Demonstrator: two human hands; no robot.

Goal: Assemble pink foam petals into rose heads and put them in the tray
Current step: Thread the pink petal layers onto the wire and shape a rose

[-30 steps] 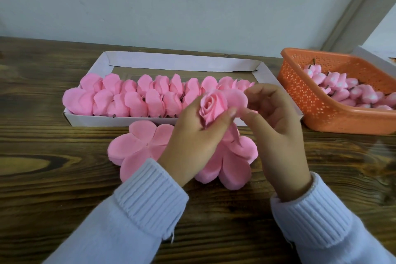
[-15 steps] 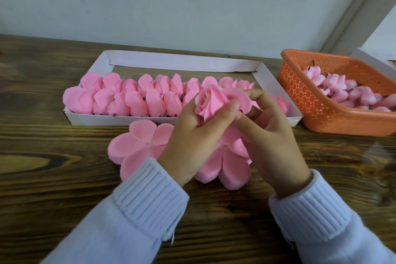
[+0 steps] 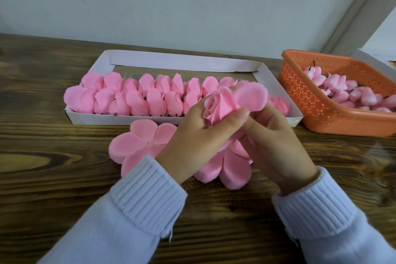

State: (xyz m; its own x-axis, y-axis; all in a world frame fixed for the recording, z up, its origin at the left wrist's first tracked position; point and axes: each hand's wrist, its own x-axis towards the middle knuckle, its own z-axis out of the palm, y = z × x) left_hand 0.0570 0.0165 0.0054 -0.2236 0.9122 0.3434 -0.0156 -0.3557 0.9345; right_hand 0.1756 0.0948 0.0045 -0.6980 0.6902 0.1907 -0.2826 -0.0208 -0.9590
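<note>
At the bottom of the frame two pale ribbed sleeves (image 3: 147, 195) were seen coming in over a dark wooden table (image 3: 53, 188). Just above them, at centre, a pink rose (image 3: 220, 105) was held up off the table. It was gripped by the left hand (image 3: 197, 135), with thumb and fingers curled round its side, and pinched low at its base by the curled fingers of the right hand (image 3: 276, 141). One outer petal was spread open to the upper right of the bloom. Flat petal pieces (image 3: 139, 141) were laid on the table beneath and left of the hands. Behind them a white tray (image 3: 177, 60) was set, with a row of roses (image 3: 139, 96) packed along its near side. At the right edge an orange basket (image 3: 321, 109) was filled with pink buds (image 3: 342, 92).
</note>
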